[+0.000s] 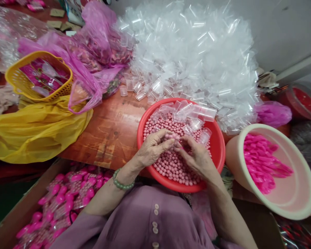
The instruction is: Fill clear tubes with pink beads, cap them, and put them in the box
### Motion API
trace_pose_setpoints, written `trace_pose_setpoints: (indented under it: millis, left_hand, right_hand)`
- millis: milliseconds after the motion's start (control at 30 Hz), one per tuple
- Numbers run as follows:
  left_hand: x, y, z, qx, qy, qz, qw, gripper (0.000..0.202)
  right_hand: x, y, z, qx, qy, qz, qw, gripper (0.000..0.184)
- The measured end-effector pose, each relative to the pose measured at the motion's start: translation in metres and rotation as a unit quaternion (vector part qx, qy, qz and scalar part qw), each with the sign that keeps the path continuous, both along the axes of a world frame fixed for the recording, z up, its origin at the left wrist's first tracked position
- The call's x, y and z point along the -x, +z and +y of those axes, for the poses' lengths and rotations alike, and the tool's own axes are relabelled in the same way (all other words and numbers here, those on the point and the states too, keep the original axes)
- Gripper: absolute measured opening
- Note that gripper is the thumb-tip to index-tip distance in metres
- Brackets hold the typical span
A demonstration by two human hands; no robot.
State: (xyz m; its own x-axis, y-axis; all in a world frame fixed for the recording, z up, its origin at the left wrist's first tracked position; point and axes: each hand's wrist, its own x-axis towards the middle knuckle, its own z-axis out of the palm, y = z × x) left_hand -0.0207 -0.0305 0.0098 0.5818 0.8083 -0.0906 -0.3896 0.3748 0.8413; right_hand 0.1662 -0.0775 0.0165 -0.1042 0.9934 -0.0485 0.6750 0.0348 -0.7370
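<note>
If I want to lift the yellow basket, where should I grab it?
Probably by the rim of the yellow basket, coming from above on its left side. The rim is bare there, while pink plastic bags drape over the right edge.

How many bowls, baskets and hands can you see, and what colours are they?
Red bowl of pink balls: 1
Cream basin of pink spoons: 1
Yellow basket: 1
Hands, left hand and right hand, both over the red bowl: 2
Total: 5
</note>
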Motion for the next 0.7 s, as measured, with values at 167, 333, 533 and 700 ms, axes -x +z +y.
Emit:
trace_pose_setpoints:
  millis: [167, 333, 533, 700]
  left_hand:
    - [-0.003, 0.002, -0.002, 0.003, -0.009, -0.005, 1.0, 0.03]
    - [-0.005, 0.0, -0.003, -0.031, -0.025, 0.042, 0.998, 0.025]
    - [-0.003, -0.009, -0.002, -0.135, -0.045, 0.113, 0.983, 0.022]
    - [-0.004, -0.011, -0.002, -0.206, -0.059, 0.162, 0.963, 0.018]
  right_hand:
    - [-0.003, 0.014, -0.001, 0.026, -0.105, 0.249, 0.962, 0.03]
    - [0.01, 0.033, 0.009, 0.01, -0.061, 0.24, 0.969, 0.02]
    - [0.007, 0.039, 0.025, 0.005, 0.067, 0.137, 0.988, 0.022]
    - [0.001, 0.05, 0.029, 0.011, 0.144, 0.021, 0.989, 0.014]
